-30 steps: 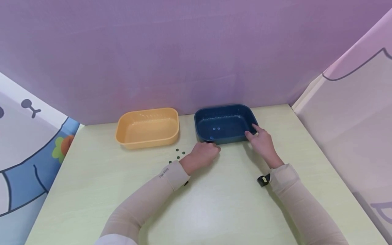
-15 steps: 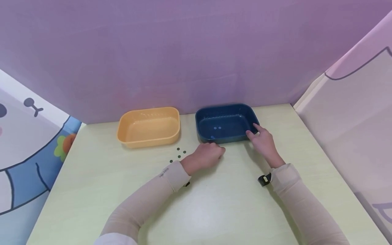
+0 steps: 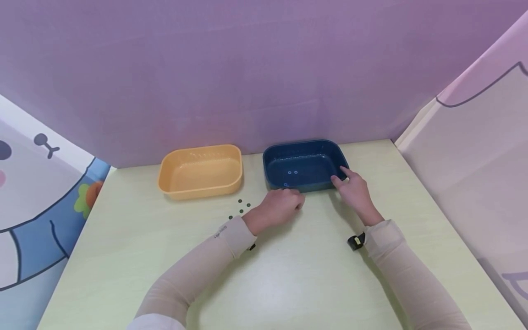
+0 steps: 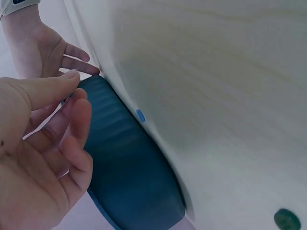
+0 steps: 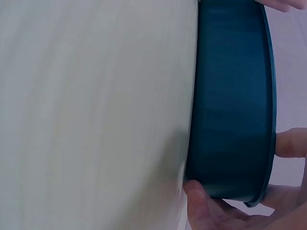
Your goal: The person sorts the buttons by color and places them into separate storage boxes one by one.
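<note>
Purple fabric (image 3: 264,78) rises behind a pale, faintly grained worktop (image 3: 280,275), near whose back edge, right of centre, stands a dark blue tray (image 3: 315,167). Three tiny rings (image 3: 289,173) on its floor are too small to make out. The right hand (image 3: 355,193) grips the tray's right end, thumb and fingers around the wall. By the near wall, the left hand (image 3: 279,205) curls its fingers, thumb almost meeting them; I cannot tell whether they pinch something. It hides from the head view a small blue piece (image 4: 140,115) beside the tray's foot. Compared with a second ago, this hand sits slightly farther right; both trays keep their places. Four round green discs (image 3: 241,211) lie left of it, before a glossy, round-cornered yellow tray (image 3: 202,176) near the back-left corner.
</note>
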Motion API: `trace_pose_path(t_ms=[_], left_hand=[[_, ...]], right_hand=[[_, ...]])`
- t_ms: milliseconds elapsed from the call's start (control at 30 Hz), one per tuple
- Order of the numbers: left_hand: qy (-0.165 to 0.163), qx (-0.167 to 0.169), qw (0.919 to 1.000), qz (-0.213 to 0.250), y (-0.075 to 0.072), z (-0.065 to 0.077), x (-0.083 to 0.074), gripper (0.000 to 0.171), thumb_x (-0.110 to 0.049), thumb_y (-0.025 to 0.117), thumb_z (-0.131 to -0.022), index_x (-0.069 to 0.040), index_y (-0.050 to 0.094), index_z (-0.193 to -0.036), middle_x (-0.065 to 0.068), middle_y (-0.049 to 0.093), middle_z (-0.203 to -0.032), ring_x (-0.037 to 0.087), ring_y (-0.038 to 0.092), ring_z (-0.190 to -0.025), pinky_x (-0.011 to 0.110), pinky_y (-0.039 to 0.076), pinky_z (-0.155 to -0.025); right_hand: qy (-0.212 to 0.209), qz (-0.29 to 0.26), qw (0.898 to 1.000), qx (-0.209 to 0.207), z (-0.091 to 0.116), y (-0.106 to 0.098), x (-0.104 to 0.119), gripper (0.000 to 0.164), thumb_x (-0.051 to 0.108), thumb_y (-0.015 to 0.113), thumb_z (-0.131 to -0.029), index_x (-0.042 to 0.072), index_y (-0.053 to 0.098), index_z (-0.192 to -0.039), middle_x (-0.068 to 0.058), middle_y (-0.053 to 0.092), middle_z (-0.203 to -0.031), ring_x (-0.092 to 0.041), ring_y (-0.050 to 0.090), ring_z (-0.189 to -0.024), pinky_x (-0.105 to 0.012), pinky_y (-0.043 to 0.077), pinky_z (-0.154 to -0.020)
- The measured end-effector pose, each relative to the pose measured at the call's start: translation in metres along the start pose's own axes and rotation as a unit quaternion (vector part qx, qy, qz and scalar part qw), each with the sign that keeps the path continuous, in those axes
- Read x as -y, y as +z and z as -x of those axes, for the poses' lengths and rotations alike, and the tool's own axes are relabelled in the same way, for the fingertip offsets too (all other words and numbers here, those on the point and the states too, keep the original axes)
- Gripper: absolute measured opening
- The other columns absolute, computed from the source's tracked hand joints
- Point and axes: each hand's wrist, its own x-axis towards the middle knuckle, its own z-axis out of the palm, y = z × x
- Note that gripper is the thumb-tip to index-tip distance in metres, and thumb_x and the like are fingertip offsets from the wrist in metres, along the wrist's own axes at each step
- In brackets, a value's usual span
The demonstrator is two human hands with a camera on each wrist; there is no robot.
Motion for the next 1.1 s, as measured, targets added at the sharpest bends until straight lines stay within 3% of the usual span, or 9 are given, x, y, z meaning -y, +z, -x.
trace_pose_path(t_ms=[200, 433, 767, 933, 1100], left_hand=[[-0.002, -0.003, 1.0, 0.005, -0.004, -0.002, 0.0, 0.008, -0.017, 0.069, -0.098, -0.02, 0.075, -0.102, -0.005, 0.066, -0.097, 0.012, 0.064, -0.082, 0.03, 0.053, -0.061], [-0.006, -0.016, 0.9993, 0.035, -0.014, -0.004, 0.002, 0.013, -0.024, 0.073, -0.096, -0.018, 0.076, -0.107, -0.005, 0.065, -0.1, 0.011, 0.064, -0.084, 0.027, 0.053, -0.062], [-0.044, -0.03, 0.9948, 0.087, -0.023, -0.012, 0.011, 0.014, -0.023, 0.069, -0.098, -0.017, 0.075, -0.11, -0.005, 0.065, -0.101, 0.011, 0.064, -0.09, 0.027, 0.054, -0.071], [-0.072, -0.034, 0.9886, 0.128, -0.029, -0.017, 0.017, 0.02, -0.022, 0.07, -0.098, -0.013, 0.074, -0.115, -0.004, 0.064, -0.1, 0.008, 0.061, -0.081, 0.024, 0.052, -0.07], [-0.089, -0.047, 0.9868, 0.127, -0.029, -0.027, 0.025, 0.021, -0.022, 0.071, -0.097, -0.013, 0.074, -0.116, -0.004, 0.065, -0.099, 0.009, 0.061, -0.085, 0.024, 0.052, -0.072]], right_hand=[[-0.001, 0.0, 1.0, 0.002, 0.0, 0.0, 0.0, 0.067, 0.037, 0.053, -0.104, 0.001, 0.033, -0.156, -0.034, 0.039, -0.149, -0.044, 0.049, -0.12, -0.061, 0.03, -0.113], [-0.007, 0.0, 1.0, -0.003, 0.0, 0.0, 0.001, 0.065, 0.035, 0.054, -0.104, 0.0, 0.034, -0.155, -0.032, 0.032, -0.155, -0.047, 0.031, -0.142, -0.061, 0.03, -0.113], [0.0, -0.007, 1.0, 0.003, 0.0, -0.001, 0.0, 0.066, 0.036, 0.054, -0.104, 0.0, 0.034, -0.155, -0.031, 0.029, -0.157, -0.048, 0.027, -0.144, -0.062, 0.028, -0.114], [0.0, -0.008, 1.0, 0.002, 0.0, -0.001, 0.0, 0.065, 0.035, 0.054, -0.104, 0.001, 0.034, -0.155, -0.031, 0.029, -0.157, -0.047, 0.029, -0.143, -0.062, 0.029, -0.113], [0.002, -0.007, 1.0, 0.0, 0.001, -0.001, 0.0, 0.065, 0.036, 0.054, -0.104, 0.002, 0.035, -0.155, -0.031, 0.031, -0.156, -0.043, 0.049, -0.124, -0.061, 0.032, -0.112]])
